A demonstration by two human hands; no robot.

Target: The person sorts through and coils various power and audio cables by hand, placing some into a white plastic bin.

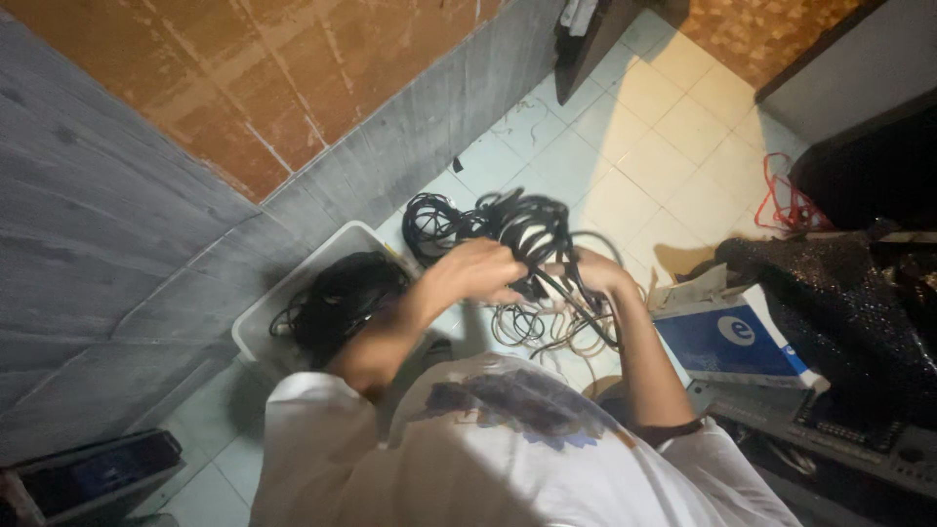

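From your head camera, your left hand (478, 271) is curled around a tangled bundle of black cables (508, 229), fingers closed on the strands, and your right hand (590, 273) grips the same tangle just beside it, though blur keeps you from telling which strand each finger pinches. The bundle hangs above the pale tiled floor (664, 137), with thinner light-coloured loops (547, 327) trailing below your hands. By the grey wall, at the floor's left edge, sits a white bin (283, 303) holding more black cable. To your right lie a blue and white box (727, 342) and a dark sparkly cloth (839, 293); red cord (786, 205) lies near the far right.
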